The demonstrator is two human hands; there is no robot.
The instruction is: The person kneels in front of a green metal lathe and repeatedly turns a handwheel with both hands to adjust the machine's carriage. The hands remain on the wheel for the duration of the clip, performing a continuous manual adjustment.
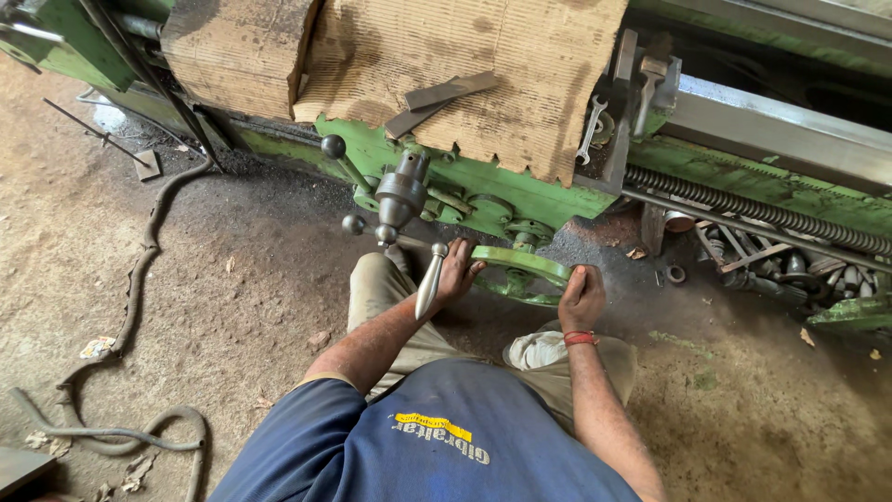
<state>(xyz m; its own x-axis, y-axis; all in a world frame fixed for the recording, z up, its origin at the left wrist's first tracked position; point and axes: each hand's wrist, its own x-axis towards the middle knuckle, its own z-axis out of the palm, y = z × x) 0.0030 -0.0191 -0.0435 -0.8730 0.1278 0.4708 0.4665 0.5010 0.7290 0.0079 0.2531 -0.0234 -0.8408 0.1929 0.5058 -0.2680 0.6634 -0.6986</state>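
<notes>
I stand at a green lathe (520,191) and look down over my blue shirt. Both hands grip its green handwheel (520,259), which sits low on the carriage apron. My left hand (457,270) holds the wheel's left rim. My right hand (582,297), with a red band on the wrist, holds the right rim. A steel lever cluster with ball knobs (400,192) sticks out just left of the wheel, and its long polished handle (429,282) hangs down against my left forearm.
Torn cardboard (483,79) covers the carriage top, with flat metal strips (437,100) on it. A spanner (591,130) hangs near the lead screw (753,209). A hose (139,279) snakes over the dirt floor at left. Metal scrap (790,270) lies under the bed at right.
</notes>
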